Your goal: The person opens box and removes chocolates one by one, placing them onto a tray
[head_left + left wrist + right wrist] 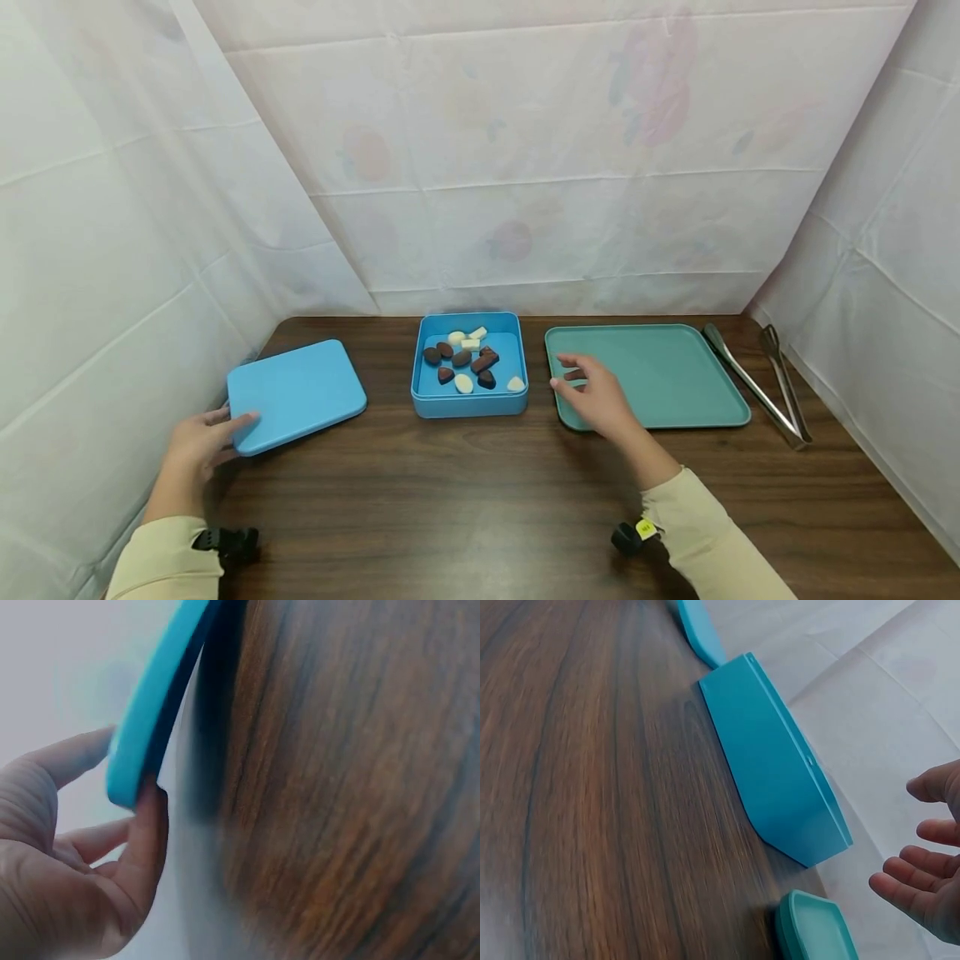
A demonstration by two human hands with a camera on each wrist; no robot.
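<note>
My left hand (197, 446) pinches the near left corner of a flat blue lid (296, 396), thumb on top and fingers beneath. In the left wrist view the lid's edge (139, 750) sits between thumb and fingers, raised at an angle beside the wooden table. An uncovered blue box (468, 406) stands at the middle, holding several chocolates (461, 358) in dark, brown and white. Over the left end of a green tray (660, 375) hovers my right hand (596, 398), fingers loosely bent and holding nothing. The right wrist view shows that hand's fingers spread near the box's side (772, 765).
Metal tongs (757, 387) lie at the tray's right, their arms spread. White cloth (525, 167) hangs behind the dark wooden table (465, 500) and along both sides.
</note>
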